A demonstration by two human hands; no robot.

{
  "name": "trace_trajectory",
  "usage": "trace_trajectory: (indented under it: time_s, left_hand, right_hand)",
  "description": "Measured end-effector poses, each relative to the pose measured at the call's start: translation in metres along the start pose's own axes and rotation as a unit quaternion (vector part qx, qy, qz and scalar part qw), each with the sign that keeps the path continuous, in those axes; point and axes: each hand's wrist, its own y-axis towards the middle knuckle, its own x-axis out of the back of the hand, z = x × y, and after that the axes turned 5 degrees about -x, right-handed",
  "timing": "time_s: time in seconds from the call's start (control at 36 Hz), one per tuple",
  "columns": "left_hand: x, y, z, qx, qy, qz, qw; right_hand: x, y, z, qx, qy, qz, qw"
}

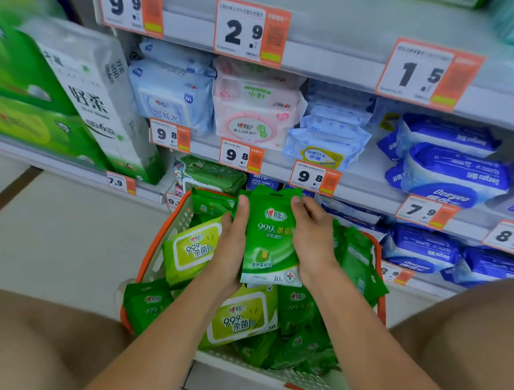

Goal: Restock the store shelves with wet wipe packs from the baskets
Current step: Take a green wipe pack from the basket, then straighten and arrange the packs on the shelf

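wet wipe pack [272,239], a slim green one, is gripped by both hands, left hand [230,239] and right hand [312,239], above the basket [166,240]; many packs remain inside, so restocking looks far from finished.

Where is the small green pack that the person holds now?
In the head view, the small green pack is at the centre, held upright between the left hand and the right hand, above the basket, below the 9.8 tags.

Pale tiled floor [61,241] under grey store shelving [337,62].
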Motion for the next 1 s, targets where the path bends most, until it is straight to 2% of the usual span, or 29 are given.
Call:
trace_trajectory:
  time_s: [0.14, 0.19, 0.25, 0.31, 0.36, 0.44, 0.53, 0.56, 0.58, 0.64, 0.69, 0.75, 0.81, 0.86, 0.92, 1.0]
  left_hand:
    - [-0.001, -0.002, -0.015, -0.034, 0.074, 0.054, 0.995]
    - [-0.004, -0.003, -0.028, -0.052, 0.069, 0.051, 0.995]
    - [-0.010, -0.004, -0.047, -0.066, 0.071, 0.032, 0.995]
    - [-0.020, 0.002, -0.074, -0.117, 0.127, 0.007, 0.985]
    - [-0.034, 0.007, -0.109, -0.174, 0.143, 0.005, 0.974]
    - [-0.051, 0.021, -0.175, -0.270, 0.146, -0.022, 0.951]
    - [-0.061, 0.018, -0.240, -0.352, 0.182, 0.016, 0.918]
    - [-0.057, 0.024, -0.262, -0.397, 0.230, -0.002, 0.889]
    - [-0.051, 0.029, -0.283, -0.453, 0.298, -0.034, 0.839]
    - [-0.043, 0.041, -0.321, -0.532, 0.443, -0.073, 0.718]
    - [-0.037, 0.056, -0.346, -0.495, 0.590, -0.067, 0.635]
    - [-0.032, 0.075, -0.354, -0.385, 0.750, -0.069, 0.533]
    - [-0.030, 0.088, -0.354, -0.267, 0.851, -0.039, 0.450]
    - [-0.031, 0.102, -0.360, -0.198, 0.871, -0.014, 0.450]
    - [-0.037, 0.110, -0.371, -0.165, 0.876, -0.005, 0.453]
    - [-0.046, 0.120, -0.385, -0.125, 0.884, 0.009, 0.451]
  right_hand:
    - [0.001, -0.004, 0.020, -0.027, 0.017, 0.032, 0.999]
    - [0.001, -0.007, 0.034, -0.085, -0.015, 0.107, 0.991]
    - [0.005, -0.015, 0.048, -0.132, 0.005, 0.214, 0.968]
    - [0.001, -0.026, 0.073, -0.125, 0.046, 0.299, 0.945]
    - [-0.005, -0.033, 0.100, -0.090, 0.069, 0.346, 0.931]
    - [-0.028, -0.033, 0.151, -0.050, 0.105, 0.360, 0.926]
    - [-0.063, -0.015, 0.205, -0.045, 0.158, 0.354, 0.921]
    - [-0.075, -0.007, 0.224, -0.040, 0.166, 0.356, 0.919]
    - [-0.086, 0.002, 0.244, -0.032, 0.172, 0.358, 0.917]
    - [-0.108, 0.023, 0.280, -0.011, 0.160, 0.352, 0.922]
    - [-0.132, 0.053, 0.312, 0.016, 0.112, 0.327, 0.938]
    - [-0.158, 0.092, 0.334, 0.032, 0.055, 0.288, 0.956]
    - [-0.183, 0.133, 0.345, 0.035, 0.025, 0.254, 0.966]
    - [-0.206, 0.171, 0.348, 0.038, 0.023, 0.226, 0.973]
    - [-0.226, 0.204, 0.346, 0.069, 0.029, 0.203, 0.976]
    - [-0.248, 0.241, 0.338, 0.178, -0.021, 0.159, 0.971]
